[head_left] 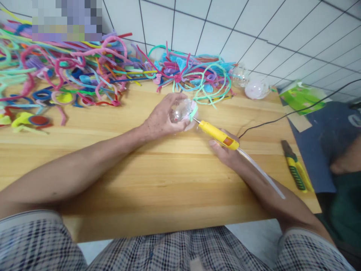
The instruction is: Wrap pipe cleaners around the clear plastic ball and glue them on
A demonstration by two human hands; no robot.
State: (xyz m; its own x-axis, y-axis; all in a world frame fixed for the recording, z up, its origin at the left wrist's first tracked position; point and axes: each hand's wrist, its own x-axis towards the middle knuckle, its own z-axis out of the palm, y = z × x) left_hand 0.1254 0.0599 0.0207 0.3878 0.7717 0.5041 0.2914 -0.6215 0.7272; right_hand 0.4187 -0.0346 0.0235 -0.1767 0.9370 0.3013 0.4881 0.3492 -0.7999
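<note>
My left hand [163,118] is closed around a clear plastic ball [178,113] above the middle of the table. Pale pink material and a mint-green strip [193,111] show on the ball's right side. In my right hand [227,150] is a yellow hot glue gun [216,133], its metal nozzle pointing left at the green strip. The nozzle tip is at or very near the strip; I cannot tell whether they touch. A clear glue stick [262,173] sticks out from the gun's back end over my right forearm.
Tangled coloured pipe cleaners [84,67] cover the table's back left, with another bundle [183,71] behind the ball. Two more clear balls [256,88] stand by the tiled wall. Yellow-green pliers [296,167] lie near the right edge. A black cord [282,118] trails rightward past a green packet [303,98].
</note>
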